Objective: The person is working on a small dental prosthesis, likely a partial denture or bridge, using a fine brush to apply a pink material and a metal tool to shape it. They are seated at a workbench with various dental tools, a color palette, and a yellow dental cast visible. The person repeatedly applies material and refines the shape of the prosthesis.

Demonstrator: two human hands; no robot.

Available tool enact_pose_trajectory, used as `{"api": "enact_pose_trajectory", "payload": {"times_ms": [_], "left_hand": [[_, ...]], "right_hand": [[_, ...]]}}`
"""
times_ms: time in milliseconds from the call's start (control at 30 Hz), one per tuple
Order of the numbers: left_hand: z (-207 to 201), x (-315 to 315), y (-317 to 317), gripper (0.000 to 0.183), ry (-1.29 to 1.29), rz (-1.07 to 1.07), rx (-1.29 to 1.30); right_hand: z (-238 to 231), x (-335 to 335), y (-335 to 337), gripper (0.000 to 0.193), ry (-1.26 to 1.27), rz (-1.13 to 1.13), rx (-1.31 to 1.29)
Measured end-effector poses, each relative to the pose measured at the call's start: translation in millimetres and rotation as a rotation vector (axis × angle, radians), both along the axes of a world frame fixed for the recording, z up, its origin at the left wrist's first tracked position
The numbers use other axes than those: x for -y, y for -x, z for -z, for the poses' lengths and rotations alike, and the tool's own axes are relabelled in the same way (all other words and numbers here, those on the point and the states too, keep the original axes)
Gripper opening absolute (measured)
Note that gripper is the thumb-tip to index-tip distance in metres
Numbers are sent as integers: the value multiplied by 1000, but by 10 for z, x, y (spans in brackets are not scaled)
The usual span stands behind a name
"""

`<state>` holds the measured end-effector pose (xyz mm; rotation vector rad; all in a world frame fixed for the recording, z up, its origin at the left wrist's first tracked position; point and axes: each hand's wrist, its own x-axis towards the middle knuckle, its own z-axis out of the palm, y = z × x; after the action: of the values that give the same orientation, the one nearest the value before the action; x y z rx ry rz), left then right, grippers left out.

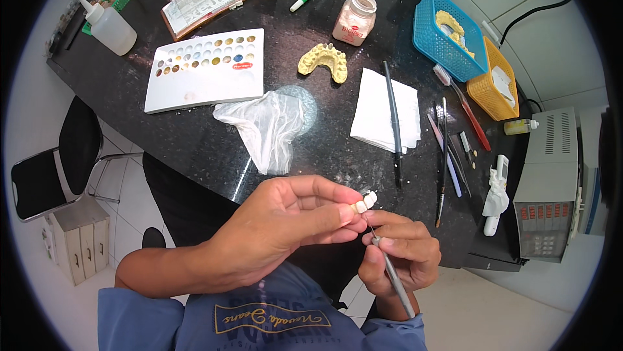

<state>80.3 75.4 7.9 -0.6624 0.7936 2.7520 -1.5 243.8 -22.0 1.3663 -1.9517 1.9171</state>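
Between the thumb and fingers of my left hand [285,218] is a small white dental bridge [365,203] of several joined teeth. My right hand [405,253] grips a slim metal hand tool [396,279] like a pen. Its thin tip points up toward the underside of the bridge; whether it touches cannot be made out. Both hands are close together in front of my body, at the near edge of the dark table. Farther back, a yellow plaster dental model [322,63] in a horseshoe shape stands on the tabletop.
On the dark speckled table [324,130] lie a white palette [204,85], a crumpled clear plastic bag [266,127], folded white tissue [373,107] with a black brush, and several tools at right. An open powder jar [355,21] and a blue basket [425,33] stand behind.
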Motion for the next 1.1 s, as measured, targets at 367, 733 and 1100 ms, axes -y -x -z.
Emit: {"api": "enact_pose_trajectory", "payload": {"times_ms": [367, 733, 1100], "left_hand": [[-16, 3, 7, 25, 17, -2, 9], [-19, 0, 6, 26, 23, 7, 10], [-15, -2, 13, 26, 18, 5, 3]], "right_hand": [[7, 6, 1, 20, -14, -5, 25], [-10, -3, -13, 20, -37, -3, 67], [-14, -8, -19, 21, -52, 1, 86]]}}
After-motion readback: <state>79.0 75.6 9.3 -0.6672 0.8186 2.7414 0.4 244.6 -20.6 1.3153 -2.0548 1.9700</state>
